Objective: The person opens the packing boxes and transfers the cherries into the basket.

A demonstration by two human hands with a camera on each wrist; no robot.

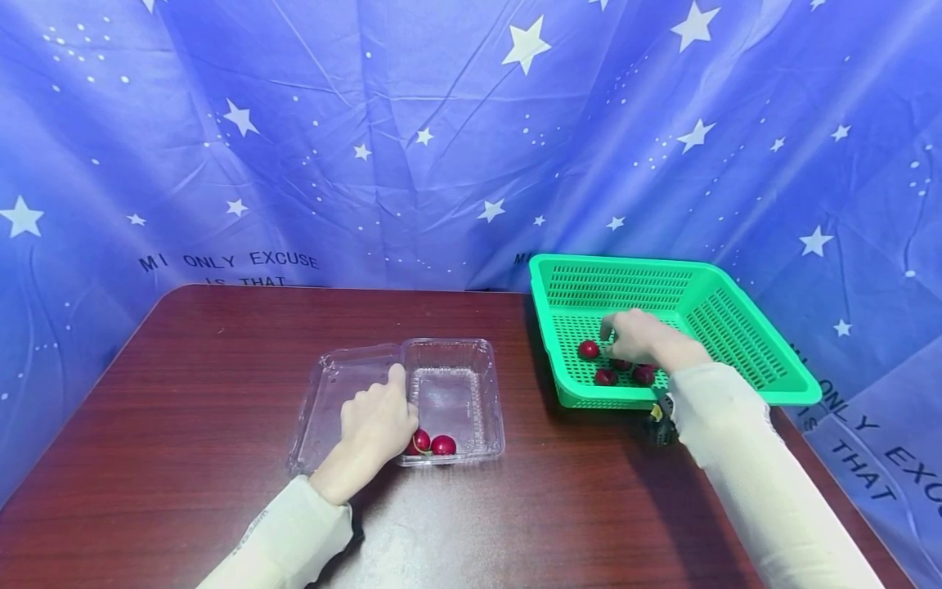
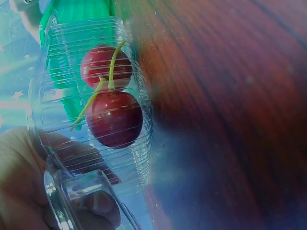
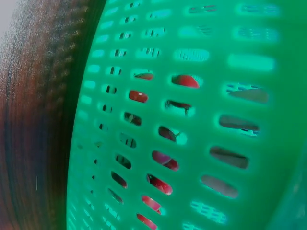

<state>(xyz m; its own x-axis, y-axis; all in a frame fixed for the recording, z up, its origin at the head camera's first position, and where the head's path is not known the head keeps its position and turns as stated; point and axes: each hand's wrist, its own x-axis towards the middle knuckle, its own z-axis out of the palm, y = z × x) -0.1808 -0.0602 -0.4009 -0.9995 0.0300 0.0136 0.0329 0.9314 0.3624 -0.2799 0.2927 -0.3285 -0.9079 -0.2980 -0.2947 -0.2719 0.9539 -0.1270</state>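
Observation:
A clear plastic clamshell box (image 1: 450, 401) lies on the table with its lid (image 1: 331, 393) folded open to the left. Two red cherries with green stems sit in its near left corner, one cherry (image 1: 443, 445) beside the other cherry (image 2: 115, 119). My left hand (image 1: 375, 417) grips the box's wall on the hinge side. Inside the green basket (image 1: 548, 343), my right hand (image 1: 640, 335) reaches down among several cherries (image 1: 606, 377), its fingers bent downward. Its fingertips are partly hidden, so a hold on a cherry cannot be made out. Another cherry (image 1: 588, 349) lies left of that hand.
Both containers stand on a dark red-brown wooden table (image 1: 184, 393), the basket at the right. Behind hangs a blue curtain (image 1: 412, 98) with white stars. The right wrist view is mostly filled by the basket's slotted side (image 3: 201, 110), cherries showing through.

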